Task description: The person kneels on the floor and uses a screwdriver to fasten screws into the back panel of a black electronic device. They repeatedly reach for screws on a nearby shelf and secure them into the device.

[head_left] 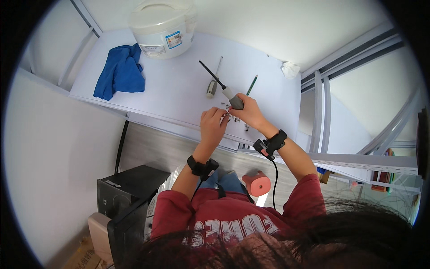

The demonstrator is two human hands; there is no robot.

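In my right hand [251, 113] is a screwdriver [234, 99] with a grey-and-white handle; its dark shaft points up and away to the left. The fingertips of that hand also reach down toward my left hand [212, 127]. My left fingers are closed in a pinch close to the right fingertips, and whatever small piece is between them is too small to make out. Around both hands lie several small screws [246, 128]. A second screwdriver [211, 89], with a pale grey handle and thin shaft, rests on the table just beyond. To its right lies a green pencil [252, 84].
On the white table [174, 85] a white rice cooker [163, 29] stands at the back left, beside a crumpled blue cloth [120, 74]. Crumpled white tissue [290, 70] lies at the far right. Below are a pink stool [258, 184] and a black box-like appliance [130, 184].
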